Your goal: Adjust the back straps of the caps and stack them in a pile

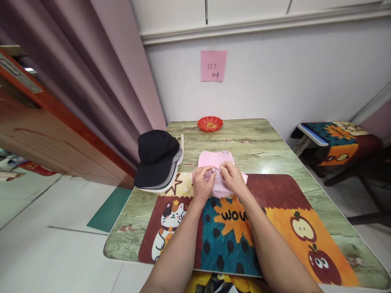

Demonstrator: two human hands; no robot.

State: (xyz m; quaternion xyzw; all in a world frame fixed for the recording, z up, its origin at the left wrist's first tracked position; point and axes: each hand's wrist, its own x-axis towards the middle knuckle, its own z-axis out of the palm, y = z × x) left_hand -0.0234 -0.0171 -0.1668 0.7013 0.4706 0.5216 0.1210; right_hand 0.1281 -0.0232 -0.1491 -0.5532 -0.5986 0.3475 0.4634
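Observation:
A pink cap (215, 158) lies on the table, its brim toward the wall, with small dark marks or rings at the brim's right corner. Over its crown, my left hand (204, 183) pinches a small shiny silvery piece (214, 169) between thumb and forefinger. Close beside it on the right, my right hand (232, 177) has its fingers pressed together at the cap; whatever they hold is too small to make out. Both hands cover part of the crown.
Stacked caps, a black one (157, 156) on top, sit at the table's left edge. A red scalloped dish (210, 123) stands at the back. A colourful mat (275, 191) lies under my forearms. A stool (339, 140) is at the right.

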